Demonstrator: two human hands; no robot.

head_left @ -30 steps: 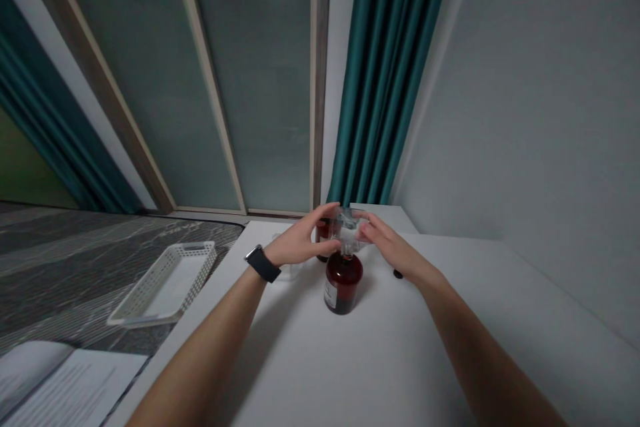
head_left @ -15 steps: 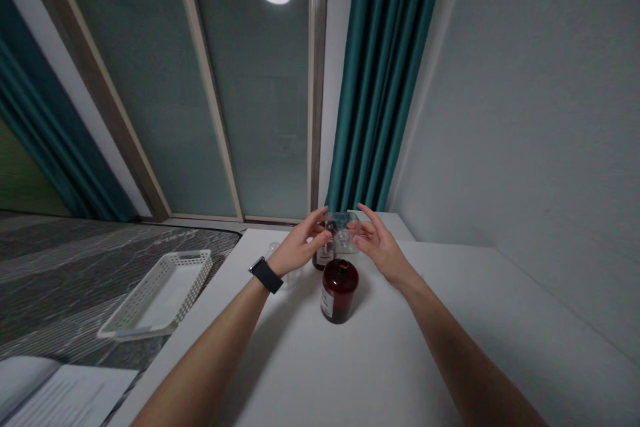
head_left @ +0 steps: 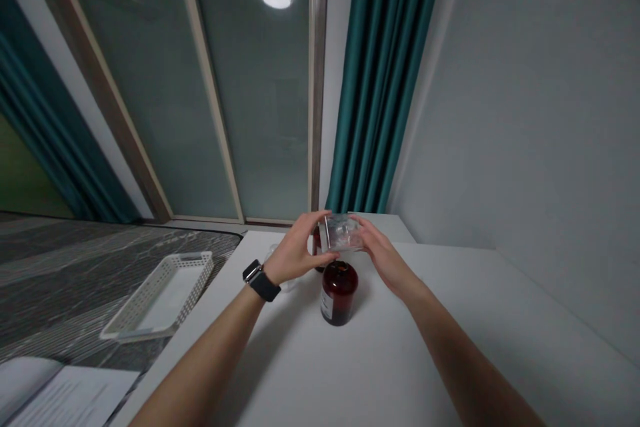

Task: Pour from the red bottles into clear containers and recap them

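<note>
Between my two hands is a clear, box-shaped container (head_left: 343, 233), tilted, behind and above the nearer brown bottle. My left hand (head_left: 299, 248) grips its left side, thumb below and fingers along the top edge. On the right side, my right hand (head_left: 381, 252) closes its fingers against the same container. The nearer brown bottle (head_left: 340, 293) stands upright with a white label and an uncapped neck. A second brown bottle (head_left: 317, 244) is farther back, mostly covered by my left hand and the container. Beside my left wrist, a clear glass-like object (head_left: 287, 285) is partly hidden.
The white table (head_left: 370, 367) carries the bottles. Left of it, on a grey striped surface, lie a white perforated basket (head_left: 113, 325) and an open book (head_left: 80, 390). A teal curtain (head_left: 385, 80) and a grey wall (head_left: 540, 113) stand beyond and to the right.
My hands have closed in on the clear container from both sides, and their fingers now grip it. The container looks tilted differently. The nearer bottle stays in place.
</note>
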